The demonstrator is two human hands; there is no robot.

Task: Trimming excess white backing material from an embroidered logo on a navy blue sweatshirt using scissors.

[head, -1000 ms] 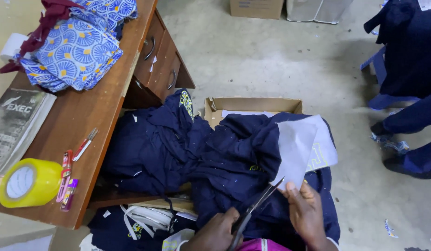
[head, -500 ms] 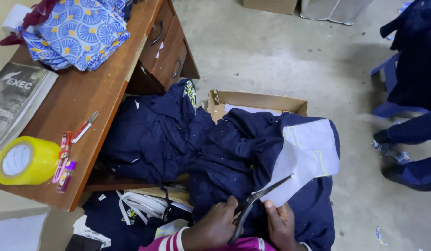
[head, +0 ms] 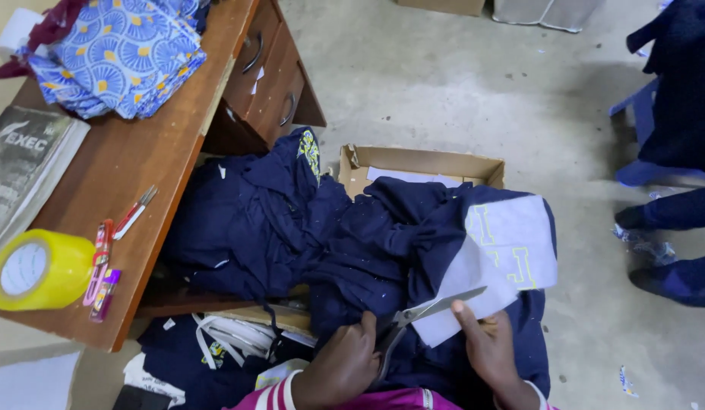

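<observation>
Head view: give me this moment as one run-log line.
left hand: grips scissors, blades open | right hand: holds white backing sheet on navy garment | behind: cardboard box

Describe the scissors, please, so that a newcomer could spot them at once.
Start at the pile of navy garments beside the wooden desk. At its near edge, the left hand holds the scissors against a white backing sheet; their open silver blades are the only metal there.
</observation>
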